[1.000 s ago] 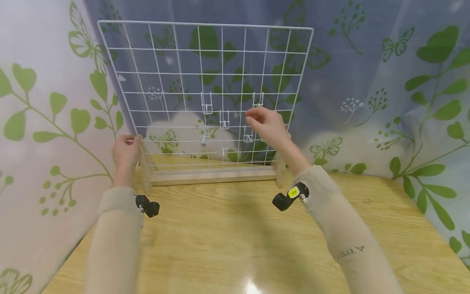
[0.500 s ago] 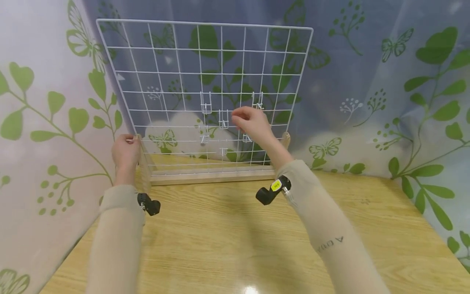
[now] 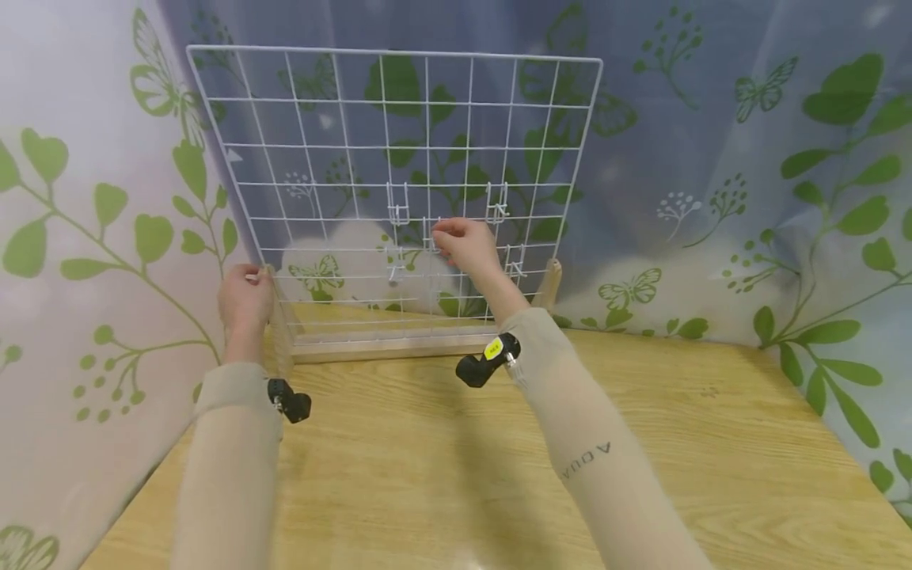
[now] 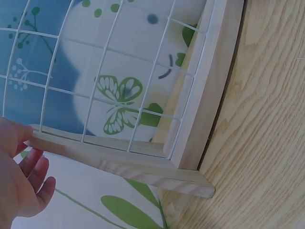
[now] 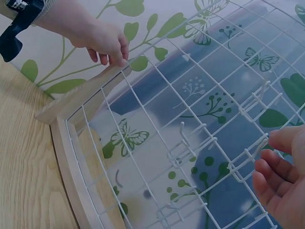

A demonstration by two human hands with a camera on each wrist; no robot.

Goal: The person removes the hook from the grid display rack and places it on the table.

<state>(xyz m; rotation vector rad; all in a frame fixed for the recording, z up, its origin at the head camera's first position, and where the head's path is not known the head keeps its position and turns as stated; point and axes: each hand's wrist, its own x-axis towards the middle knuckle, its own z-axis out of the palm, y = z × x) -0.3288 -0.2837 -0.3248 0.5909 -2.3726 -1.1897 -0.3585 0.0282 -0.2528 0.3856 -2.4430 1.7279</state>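
Note:
A white wire grid panel point(image 3: 449, 103) stands upright in a light wooden stand point(image 3: 399, 346). My left hand point(image 3: 245, 305) grips the tip of the stand's left side piece point(image 4: 66, 148), thumb on one face and fingers on the other. My right hand point(image 3: 470, 247) is at the middle of the grid, its thumb and forefinger pinching the end of a white wire hook point(image 5: 259, 143). That hook is mostly hidden by the hand in the head view. Around it hang several similar hooks, among them an upper left hook point(image 3: 397, 214) and an upper right hook point(image 3: 496, 210).
The stand rests on a wood-grain table point(image 3: 370, 459). Behind and to the sides hangs a curtain point(image 3: 712, 261) printed with leaves and butterflies. The stand's right side piece point(image 3: 552, 281) rises at the grid's right edge.
My right hand has moved left across the grid from near the upper right hook to the middle hook, uncovering hooks on the right. The left hand stays on the stand.

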